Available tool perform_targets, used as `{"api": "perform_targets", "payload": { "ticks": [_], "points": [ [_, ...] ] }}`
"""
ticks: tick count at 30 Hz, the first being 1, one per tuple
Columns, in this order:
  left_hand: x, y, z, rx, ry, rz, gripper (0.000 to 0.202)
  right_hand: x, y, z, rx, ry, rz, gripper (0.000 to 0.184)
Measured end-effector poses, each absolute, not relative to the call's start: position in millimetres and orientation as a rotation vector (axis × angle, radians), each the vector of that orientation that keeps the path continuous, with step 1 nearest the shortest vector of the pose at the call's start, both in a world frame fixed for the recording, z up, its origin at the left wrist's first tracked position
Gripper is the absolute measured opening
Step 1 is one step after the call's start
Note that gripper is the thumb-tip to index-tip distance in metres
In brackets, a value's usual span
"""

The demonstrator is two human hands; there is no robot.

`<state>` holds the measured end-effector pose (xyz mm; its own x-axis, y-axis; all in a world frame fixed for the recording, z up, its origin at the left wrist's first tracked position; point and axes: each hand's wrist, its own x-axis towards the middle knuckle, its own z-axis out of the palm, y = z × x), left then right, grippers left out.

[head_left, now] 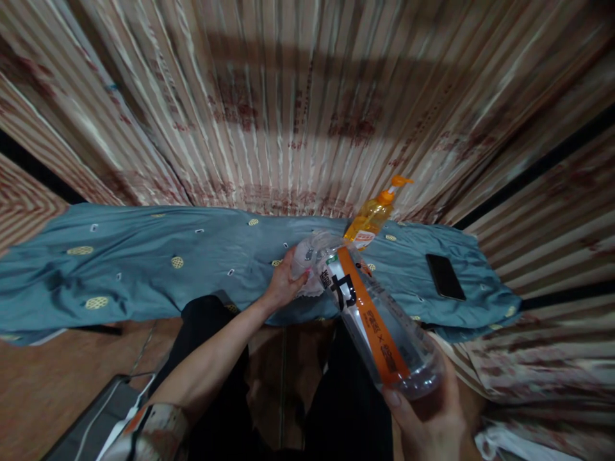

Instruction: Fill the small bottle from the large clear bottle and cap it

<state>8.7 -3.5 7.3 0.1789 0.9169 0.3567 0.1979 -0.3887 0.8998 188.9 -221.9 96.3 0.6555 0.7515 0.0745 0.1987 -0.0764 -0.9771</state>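
Note:
My right hand [427,410] is wrapped round the base end of a large clear plastic bottle [379,326] with an orange and white label and black lettering. The bottle is tilted, its far end toward the upper left. At that end my left hand [284,282] has its fingers closed on a translucent, crinkled plastic thing [307,259]; its kind is unclear. This plastic meets or overlaps the bottle's far end, so the bottle's neck is hard to see. Just behind stands a pump bottle [369,221] of amber liquid with an orange pump head.
A blue-grey cloth with yellow motifs [144,262] covers the narrow table. A dark phone [446,276] lies on its right part. Striped, patterned curtains [288,115] hang behind and at both sides. A dark box [91,416] with white cables stands at the lower left.

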Motion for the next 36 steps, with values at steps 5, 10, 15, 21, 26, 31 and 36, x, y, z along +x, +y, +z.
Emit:
{"api": "perform_targets", "payload": {
  "ticks": [5, 10, 15, 21, 26, 31, 36],
  "points": [
    [9.2, -3.0, 7.1, 1.746, 1.064, 1.269, 0.062, 186.0, -221.4, 100.4, -1.643, -0.777, 0.535, 0.099],
    [7.5, -1.9, 3.0, 1.772, 1.079, 1.262, 0.062, 182.2, -222.3, 102.1, -1.654, -0.749, 0.565, 0.099],
    [7.2, -1.2, -0.5, 1.763, 1.081, 1.285, 0.063, 179.3, -223.1, 104.0, -1.671, -0.76, 0.552, 0.097],
    [7.3, -3.4, -0.2, 1.709, 1.072, 1.253, 0.066, 179.6, -222.0, 110.1, -1.72, -0.777, 0.482, 0.093],
    [8.4, -5.9, 3.6, 1.668, 1.069, 1.227, 0.065, 177.6, -223.0, 111.8, -1.702, -0.767, 0.476, 0.095],
    [10.1, -6.9, 3.7, 1.635, 1.109, 1.212, 0.067, 177.0, -225.6, 109.5, -1.687, -0.791, 0.5, 0.094],
    [11.0, -6.1, 2.8, 1.633, 1.13, 1.199, 0.067, 177.3, -225.3, 108.9, -1.685, -0.814, 0.494, 0.094]
  ]
}}
